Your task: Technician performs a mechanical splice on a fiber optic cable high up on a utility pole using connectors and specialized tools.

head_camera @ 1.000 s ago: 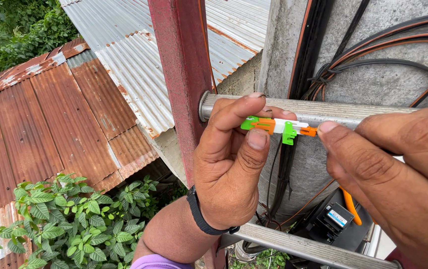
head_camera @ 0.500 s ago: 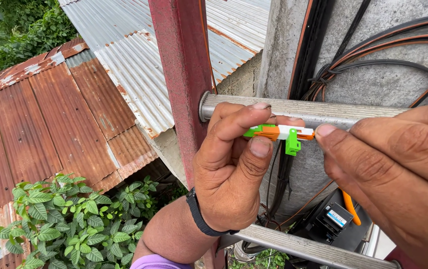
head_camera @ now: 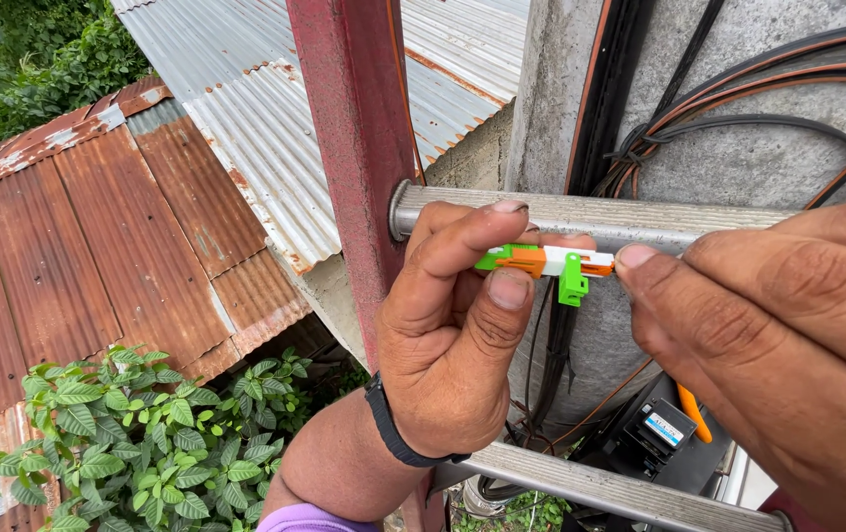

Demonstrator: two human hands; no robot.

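Left hand (head_camera: 453, 345) fingers pinched on small orange-green connector (head_camera: 541, 262), right hand (head_camera: 778, 335) fingers at its tip

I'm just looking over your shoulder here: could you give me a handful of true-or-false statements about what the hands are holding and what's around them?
1. The left hand pinches a small green, orange and white connector. True.
2. The right hand is nowhere near the connector. False: its fingertip touches the connector's end.
3. A metal ladder rung runs just behind the connector. True.
4. The roofs below are tiled. False: they are corrugated sheet, partly rusty.
5. The left wrist is bare. False: it wears a dark band.
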